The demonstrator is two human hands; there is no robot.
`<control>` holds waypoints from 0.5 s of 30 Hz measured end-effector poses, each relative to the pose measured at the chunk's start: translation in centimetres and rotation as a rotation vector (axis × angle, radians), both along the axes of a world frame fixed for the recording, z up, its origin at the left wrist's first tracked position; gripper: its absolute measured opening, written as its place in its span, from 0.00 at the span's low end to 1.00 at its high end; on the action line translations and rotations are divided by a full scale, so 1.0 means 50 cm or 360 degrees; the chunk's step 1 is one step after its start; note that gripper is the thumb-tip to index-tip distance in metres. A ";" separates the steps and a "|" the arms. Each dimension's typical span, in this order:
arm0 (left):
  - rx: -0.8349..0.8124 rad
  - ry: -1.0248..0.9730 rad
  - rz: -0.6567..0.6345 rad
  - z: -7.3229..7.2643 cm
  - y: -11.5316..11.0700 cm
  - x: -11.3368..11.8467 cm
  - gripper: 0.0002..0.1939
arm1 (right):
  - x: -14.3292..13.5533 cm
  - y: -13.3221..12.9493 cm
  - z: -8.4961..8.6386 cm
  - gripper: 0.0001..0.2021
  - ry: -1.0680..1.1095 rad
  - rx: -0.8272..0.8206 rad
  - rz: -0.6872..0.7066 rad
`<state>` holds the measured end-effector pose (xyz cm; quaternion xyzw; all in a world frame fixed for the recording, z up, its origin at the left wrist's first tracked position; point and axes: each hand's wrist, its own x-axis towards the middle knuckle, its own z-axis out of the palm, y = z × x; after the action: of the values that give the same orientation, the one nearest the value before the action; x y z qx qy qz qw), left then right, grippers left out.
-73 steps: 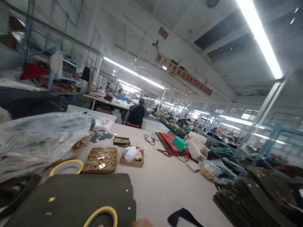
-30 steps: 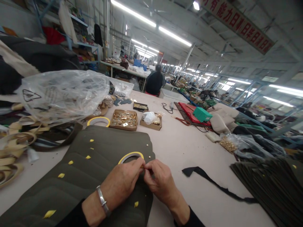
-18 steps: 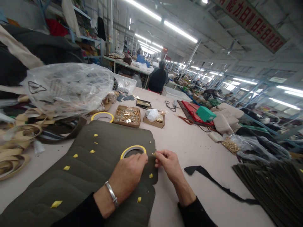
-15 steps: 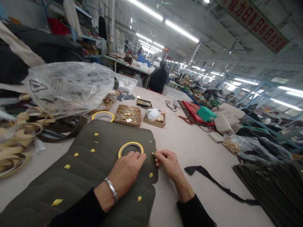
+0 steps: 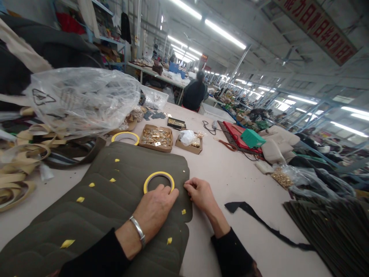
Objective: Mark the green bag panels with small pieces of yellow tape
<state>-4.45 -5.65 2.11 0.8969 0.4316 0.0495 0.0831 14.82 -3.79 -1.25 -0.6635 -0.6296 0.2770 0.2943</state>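
Our worktop carries layered dark-green panels on its near-left side, a dark stack at its right edge, and a black strip reaching from the stack toward the panels. Room for moving the right arm runs from the panels' right edge to that strip. Over the panels reaches our left hand; at their right edge our right hand has thumb and forefinger pinched together, though we cannot tell whether anything sits between them. Left fingers curl around the near rim of a yellow tape roll. We judge the step to be fine fingertip work between a yellow tape piece and a shiny stud; the next move calls for a light, exact touch without lifting that edge.
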 end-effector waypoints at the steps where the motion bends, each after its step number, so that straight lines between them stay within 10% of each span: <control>1: 0.0000 -0.0003 0.0002 0.001 0.000 0.000 0.13 | 0.004 0.000 0.002 0.07 -0.0061 0.0024 0.0026; 6: 0.0007 -0.0019 0.0028 -0.002 -0.002 -0.002 0.14 | 0.030 -0.018 0.014 0.07 -0.0173 0.0412 0.0054; 10: 0.0023 -0.0019 0.0022 -0.004 -0.003 -0.002 0.13 | 0.038 -0.032 0.018 0.08 -0.0486 0.0781 0.0522; 15: 0.0002 -0.0031 0.0025 -0.002 -0.003 -0.006 0.13 | 0.018 -0.016 0.027 0.11 -0.0881 0.0648 0.0764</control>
<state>-4.75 -5.79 2.01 0.8929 0.4379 0.0593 0.0863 15.73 -4.58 0.09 -0.4757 -0.8636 0.0188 0.1661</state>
